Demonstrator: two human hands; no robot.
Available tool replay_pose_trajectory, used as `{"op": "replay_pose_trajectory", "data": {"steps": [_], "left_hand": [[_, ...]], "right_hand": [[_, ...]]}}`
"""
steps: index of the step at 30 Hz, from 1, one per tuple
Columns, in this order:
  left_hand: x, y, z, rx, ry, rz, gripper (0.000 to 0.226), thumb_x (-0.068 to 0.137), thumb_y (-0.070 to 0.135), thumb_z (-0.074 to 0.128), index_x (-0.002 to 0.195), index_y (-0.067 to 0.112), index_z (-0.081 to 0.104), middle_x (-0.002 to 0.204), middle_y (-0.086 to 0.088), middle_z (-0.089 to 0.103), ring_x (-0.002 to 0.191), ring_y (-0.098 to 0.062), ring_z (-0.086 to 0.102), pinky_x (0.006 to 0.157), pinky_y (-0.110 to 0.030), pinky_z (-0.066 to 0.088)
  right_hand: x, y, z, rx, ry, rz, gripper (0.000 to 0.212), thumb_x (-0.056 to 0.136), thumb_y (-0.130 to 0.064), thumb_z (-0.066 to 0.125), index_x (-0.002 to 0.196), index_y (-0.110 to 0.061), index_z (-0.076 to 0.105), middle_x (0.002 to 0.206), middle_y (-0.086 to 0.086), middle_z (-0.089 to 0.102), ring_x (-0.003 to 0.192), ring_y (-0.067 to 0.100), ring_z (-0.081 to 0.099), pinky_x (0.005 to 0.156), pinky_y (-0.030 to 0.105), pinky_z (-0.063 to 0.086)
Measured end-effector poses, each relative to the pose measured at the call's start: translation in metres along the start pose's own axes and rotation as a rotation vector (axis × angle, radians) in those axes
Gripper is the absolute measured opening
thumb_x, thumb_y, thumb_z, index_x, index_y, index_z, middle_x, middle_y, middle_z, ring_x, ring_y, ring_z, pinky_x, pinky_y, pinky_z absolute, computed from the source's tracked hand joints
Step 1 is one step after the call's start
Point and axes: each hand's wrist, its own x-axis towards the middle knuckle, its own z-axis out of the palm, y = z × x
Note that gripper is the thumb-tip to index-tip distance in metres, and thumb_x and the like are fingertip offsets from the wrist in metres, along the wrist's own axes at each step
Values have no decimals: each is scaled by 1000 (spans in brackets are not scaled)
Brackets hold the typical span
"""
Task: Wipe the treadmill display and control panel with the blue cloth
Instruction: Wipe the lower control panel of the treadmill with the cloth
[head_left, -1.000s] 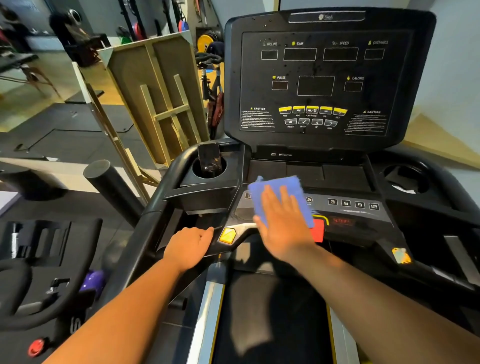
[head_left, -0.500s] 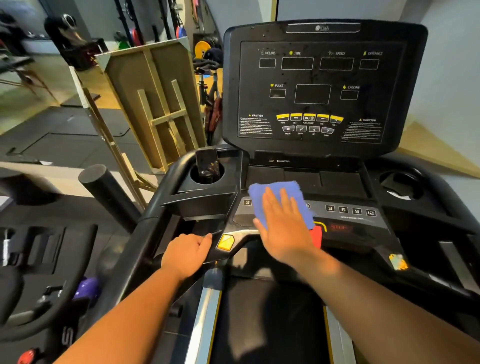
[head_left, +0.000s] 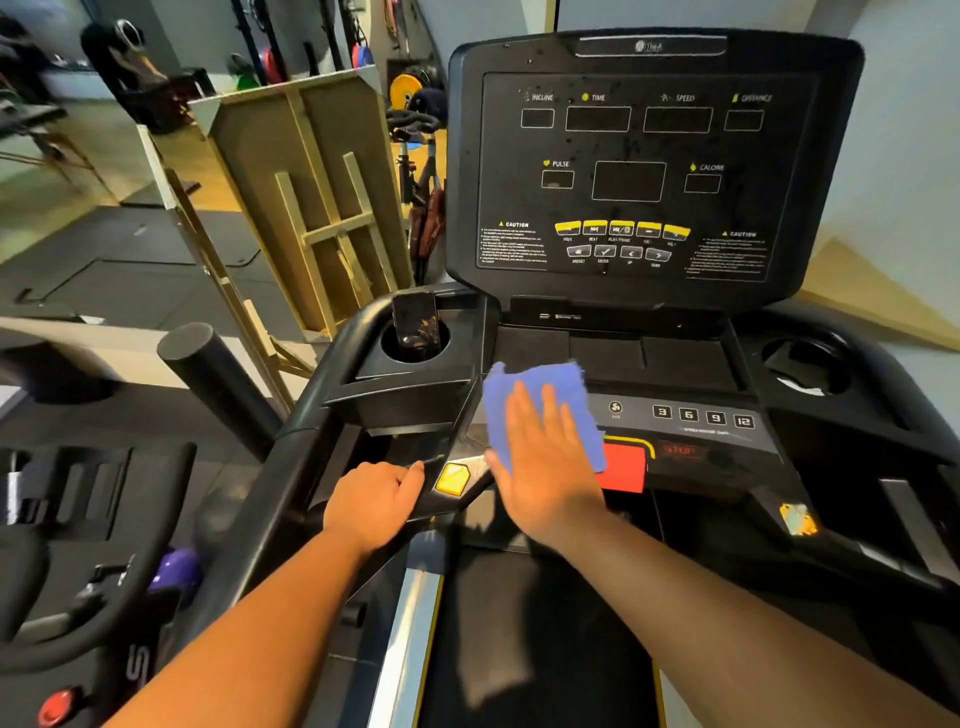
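Cloth (head_left: 537, 402), blue, lies under my flat right hand (head_left: 545, 467) on the control panel (head_left: 701, 431) beside keys "3 6 9 12", while my left hand (head_left: 374, 501) grips the handlebar (head_left: 311, 410) below the display (head_left: 639, 171) reading "INCLINE, TIME, SPEED".

Both arms are bare, with no sleeves on them. The left hand (head_left: 375, 500) has no glove. The right hand (head_left: 545, 467) has none too.

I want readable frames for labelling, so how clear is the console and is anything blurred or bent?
Head view: display labels sharp though speckled; the right hand on the blue cloth slightly motion-soft; wide-angle lens bows the edges; background gym blurred.
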Motion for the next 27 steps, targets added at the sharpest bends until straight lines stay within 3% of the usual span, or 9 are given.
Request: {"op": "replay_pose_trajectory", "data": {"steps": [3, 5, 8, 12, 15, 17, 19, 24, 27], "left_hand": [[0, 1, 0, 15, 6, -2, 60, 107, 47, 32, 72, 18, 71, 64, 2, 69, 61, -11, 64, 62, -23, 45], [1, -1, 2, 20, -2, -2, 59, 107, 47, 31, 73, 20, 70, 65, 3, 70, 62, -10, 65, 63, -22, 46], [1, -2, 3, 28, 1, -4, 59, 108, 48, 29, 74, 22, 71, 68, 4, 72, 65, -9, 67, 73, -30, 57], [1, -3, 4, 21, 11, -1, 58, 108, 47, 31, 77, 21, 73, 69, 3, 73, 66, -9, 68, 75, -31, 58], [2, -4, 4, 23, 8, -4, 59, 107, 48, 30, 76, 22, 73, 69, 2, 73, 65, -10, 68, 75, -33, 58], [2, -3, 3, 25, 6, 1, 59, 107, 48, 30, 75, 22, 72, 69, 3, 73, 65, -9, 68, 75, -33, 58], [2, -2, 4, 28, 11, 3, 59, 107, 47, 30, 74, 22, 72, 68, 3, 72, 65, -10, 67, 73, -32, 57], [3, -3, 3, 32, 10, -11, 59, 107, 47, 30, 75, 21, 73, 68, 2, 72, 66, -11, 68, 77, -35, 58], [2, -2, 4, 33, 6, -16, 60, 107, 47, 30, 75, 20, 73, 69, 1, 72, 67, -13, 68, 77, -36, 58]], "right_hand": [[-25, 21, 1, -65, -12, -254, 72, 102, -49, 38, 158, -6, 25, 166, 11, 23, 154, 33, 17, 125, 46, 15], [-39, 47, 0, -100, -9, -288, 74, 98, -47, 50, 157, -7, 29, 164, 10, 30, 152, 29, 25, 121, 42, 16], [-47, 77, -7, -95, 71, -107, 73, 98, -51, 35, 154, -4, 33, 160, 11, 37, 149, 30, 33, 118, 40, 18], [-19, 33, -8, 53, 59, 233, 73, 103, -52, 27, 158, -5, 18, 167, 13, 16, 155, 35, 11, 125, 43, 6], [-18, 5, -3, -12, 29, 7, 71, 102, -50, 33, 156, -3, 29, 164, 15, 29, 152, 39, 22, 123, 48, 17], [-32, 24, 0, -62, 1, -182, 67, 100, -43, 43, 154, -4, 35, 162, 13, 35, 151, 35, 28, 124, 48, 22], [-48, 52, -6, -90, 4, -238, 66, 99, -41, 48, 153, -5, 37, 161, 10, 37, 150, 31, 31, 121, 45, 21], [-49, 90, -12, -31, 62, 104, 77, 100, -57, 19, 156, -6, 30, 164, 9, 30, 153, 28, 22, 124, 41, 16], [-23, 54, -9, 31, 26, 226, 74, 104, -54, 25, 159, -6, 17, 168, 11, 16, 156, 34, 5, 124, 40, 0]]}}
